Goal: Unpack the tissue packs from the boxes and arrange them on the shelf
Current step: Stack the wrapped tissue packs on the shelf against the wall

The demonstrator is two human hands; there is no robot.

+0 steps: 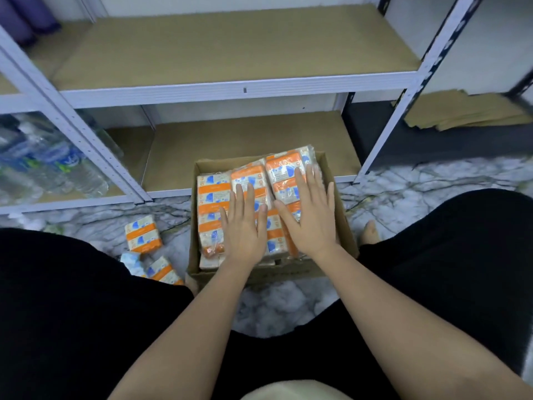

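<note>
An open cardboard box (343,226) stands on the floor between my knees, packed with orange, white and blue tissue packs (213,197) wrapped in clear plastic. My left hand (245,226) lies flat on the middle packs, fingers spread. My right hand (308,215) rests flat on the packs at the right, fingers spread, close to the box's right wall. Neither hand grips anything. Ahead is the shelf: its brown lower board (248,140) just behind the box and its upper board (230,50) above.
Loose tissue packs (142,233) lie on the marble floor left of the box, with another (163,269) by my left knee. Water bottles (43,166) fill the left shelf bay. Flattened cardboard (467,114) lies at the right. White shelf posts (403,111) frame the bay.
</note>
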